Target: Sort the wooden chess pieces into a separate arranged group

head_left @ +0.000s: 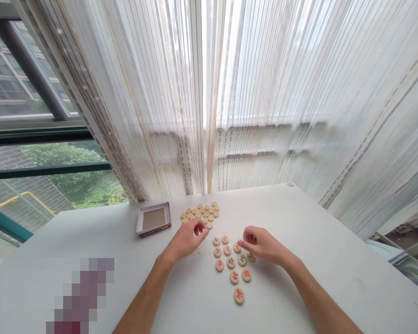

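Observation:
My left hand point(187, 238) hovers at the near edge of a cluster of face-down wooden xiangqi pieces point(205, 214). Its fingers are loosely curled, with thumb and fingertips apart, and I see nothing between them. My right hand point(261, 243) is closed in a pinch, its fingertips at the right edge of a red-marked xiangqi piece point(237, 247). Around that piece lie several face-up xiangqi pieces with red or black characters, including a black-marked piece point(231, 262) and, nearest me, a red-marked piece point(239, 295). Another piece point(251, 256) is partly hidden beneath my right hand.
An open shallow box point(153, 219) stands on the white table point(299, 297) left of the face-down cluster. Sheer striped curtains point(257, 93) hang behind the table, with a window at left. Shelving point(404, 246) stands beyond the right edge. A pixelated patch covers the lower left.

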Tool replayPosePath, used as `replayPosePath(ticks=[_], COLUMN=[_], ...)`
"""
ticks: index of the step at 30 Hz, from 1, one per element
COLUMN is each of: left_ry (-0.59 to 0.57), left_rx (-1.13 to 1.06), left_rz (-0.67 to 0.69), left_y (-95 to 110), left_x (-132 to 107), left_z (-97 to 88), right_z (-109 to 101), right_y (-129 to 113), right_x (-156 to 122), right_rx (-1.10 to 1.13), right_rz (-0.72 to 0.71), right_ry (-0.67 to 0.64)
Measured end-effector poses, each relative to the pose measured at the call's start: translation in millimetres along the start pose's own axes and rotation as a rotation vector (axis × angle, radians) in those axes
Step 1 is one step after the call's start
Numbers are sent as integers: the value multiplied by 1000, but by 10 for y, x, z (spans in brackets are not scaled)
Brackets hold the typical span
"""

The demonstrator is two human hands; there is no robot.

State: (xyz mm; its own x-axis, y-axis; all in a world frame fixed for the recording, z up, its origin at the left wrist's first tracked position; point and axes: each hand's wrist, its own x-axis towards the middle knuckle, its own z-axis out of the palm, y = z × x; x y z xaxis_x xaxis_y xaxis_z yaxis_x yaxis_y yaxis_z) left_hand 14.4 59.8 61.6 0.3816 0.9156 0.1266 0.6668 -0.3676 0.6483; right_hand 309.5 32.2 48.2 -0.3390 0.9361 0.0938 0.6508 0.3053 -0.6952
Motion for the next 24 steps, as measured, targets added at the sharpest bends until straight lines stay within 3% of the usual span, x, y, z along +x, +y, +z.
replayPosePath(ticks=[4, 7, 10, 18, 24], left_ry=[173, 174, 171, 190, 194], left_rx=[142, 336, 454, 444, 298], left_rz=[32, 60, -8, -122, -182], left_y=[-78, -66, -34, -59, 10], left_x=[14, 4, -14, -20, -58], left_z=[-35, 42, 115, 147, 131], right_z=[23, 25, 18, 27, 93], right_y=[1, -16, -33, -59, -158], right_x=[18, 17, 10, 7, -7], right_rx=[-20, -15, -26, -45, 6], right_rz=[-50, -77, -91, -116, -174], right_ry=[96, 137, 166, 181, 203])
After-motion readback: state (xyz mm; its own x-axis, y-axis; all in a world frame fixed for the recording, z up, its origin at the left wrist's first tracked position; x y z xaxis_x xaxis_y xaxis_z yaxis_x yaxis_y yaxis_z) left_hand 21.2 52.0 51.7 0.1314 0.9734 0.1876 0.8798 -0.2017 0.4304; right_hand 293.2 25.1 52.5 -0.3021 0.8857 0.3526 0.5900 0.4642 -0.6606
